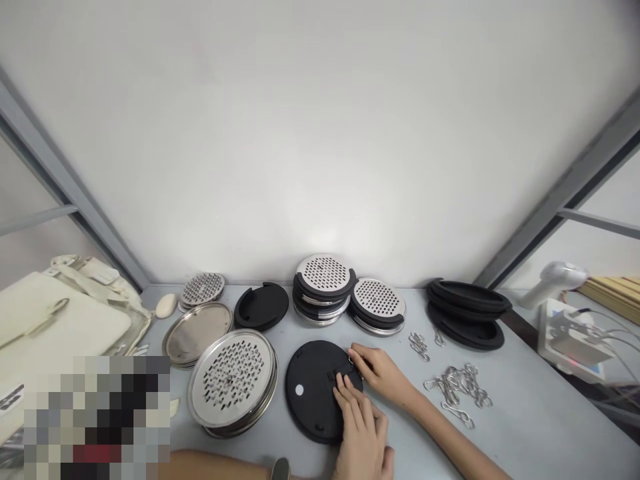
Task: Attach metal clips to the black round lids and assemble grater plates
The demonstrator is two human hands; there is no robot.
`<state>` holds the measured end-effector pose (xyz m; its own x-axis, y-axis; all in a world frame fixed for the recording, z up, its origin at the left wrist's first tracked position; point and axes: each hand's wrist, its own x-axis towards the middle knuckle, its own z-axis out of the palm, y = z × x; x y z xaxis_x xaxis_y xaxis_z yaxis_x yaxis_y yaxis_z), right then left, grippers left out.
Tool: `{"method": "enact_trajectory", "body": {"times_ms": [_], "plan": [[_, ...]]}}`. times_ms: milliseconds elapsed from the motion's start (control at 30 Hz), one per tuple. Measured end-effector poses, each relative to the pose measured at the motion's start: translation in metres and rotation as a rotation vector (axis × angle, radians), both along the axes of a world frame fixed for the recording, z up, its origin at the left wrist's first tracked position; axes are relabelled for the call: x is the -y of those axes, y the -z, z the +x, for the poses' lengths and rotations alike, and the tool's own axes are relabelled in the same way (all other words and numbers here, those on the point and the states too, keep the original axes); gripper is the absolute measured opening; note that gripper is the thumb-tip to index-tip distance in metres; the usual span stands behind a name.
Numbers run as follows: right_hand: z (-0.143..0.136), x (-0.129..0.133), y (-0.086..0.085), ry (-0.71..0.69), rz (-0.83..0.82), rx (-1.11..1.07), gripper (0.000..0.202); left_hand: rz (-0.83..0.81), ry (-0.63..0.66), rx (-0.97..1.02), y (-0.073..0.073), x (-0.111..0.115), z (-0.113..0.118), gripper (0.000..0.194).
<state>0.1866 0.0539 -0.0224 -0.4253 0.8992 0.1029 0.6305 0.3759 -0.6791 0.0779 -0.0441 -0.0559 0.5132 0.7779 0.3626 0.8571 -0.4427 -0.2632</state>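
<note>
A black round disc (313,373) with a white dot and a small slotted tab lies flat on the table before me. My left hand (361,430) rests over its lower right part, holding it down, fingertips beside the tab. At the disc's upper right rim, my right hand (380,375) is closed, thumb and fingers pinching by the tab. A glint of metal shows at those fingertips, but its kind is mostly hidden. Right of that hand lie loose wire snap hooks (463,383) in a pile, with a smaller group of hooks (419,347) behind.
Perforated metal grater plates (237,377) are stacked at left, before plain metal lids (197,333). Along the wall stand an open black holder (263,307), assembled stacks (324,275) and black rings (467,333). A cream bag (60,313) sits left; a white device (570,337) sits right.
</note>
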Motion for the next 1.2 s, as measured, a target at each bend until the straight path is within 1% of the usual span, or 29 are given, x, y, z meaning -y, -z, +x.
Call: {"method": "enact_trajectory", "body": {"times_ms": [100,167,267,333,433,533,600,733,933,1200], "plan": [[0.001,0.001,-0.003,-0.019,-0.004,0.025,0.043,-0.003,-0.051,0.015,0.004,0.002,0.004,0.062],[0.001,0.002,-0.005,-0.033,-0.01,0.03,0.042,0.001,-0.071,0.024,0.002,0.005,0.005,0.062],[0.002,0.004,-0.007,-0.062,-0.014,0.034,0.041,-0.009,-0.074,0.05,-0.003,0.009,0.003,0.062],[0.002,0.005,-0.007,-0.078,-0.012,0.047,0.041,-0.013,-0.113,0.052,-0.006,0.012,0.003,0.064],[0.003,0.006,-0.005,-0.086,-0.006,0.049,0.04,-0.006,-0.188,0.037,-0.005,0.015,0.008,0.068],[0.004,0.007,-0.003,-0.094,0.001,0.029,0.039,-0.006,-0.222,0.03,-0.004,0.016,0.011,0.07],[0.005,0.008,-0.002,-0.102,0.0,0.019,0.039,-0.01,-0.21,0.021,-0.007,0.016,0.01,0.067],[0.006,0.008,0.001,-0.102,-0.001,0.017,0.038,-0.021,-0.131,-0.022,-0.016,0.015,0.004,0.065],[0.006,0.004,0.003,-0.099,0.009,0.027,0.04,-0.039,-0.148,-0.092,-0.022,0.016,0.001,0.063],[0.008,0.007,-0.002,-0.118,-0.002,0.022,0.037,-0.05,-0.149,-0.117,-0.028,0.017,0.001,0.061]]}}
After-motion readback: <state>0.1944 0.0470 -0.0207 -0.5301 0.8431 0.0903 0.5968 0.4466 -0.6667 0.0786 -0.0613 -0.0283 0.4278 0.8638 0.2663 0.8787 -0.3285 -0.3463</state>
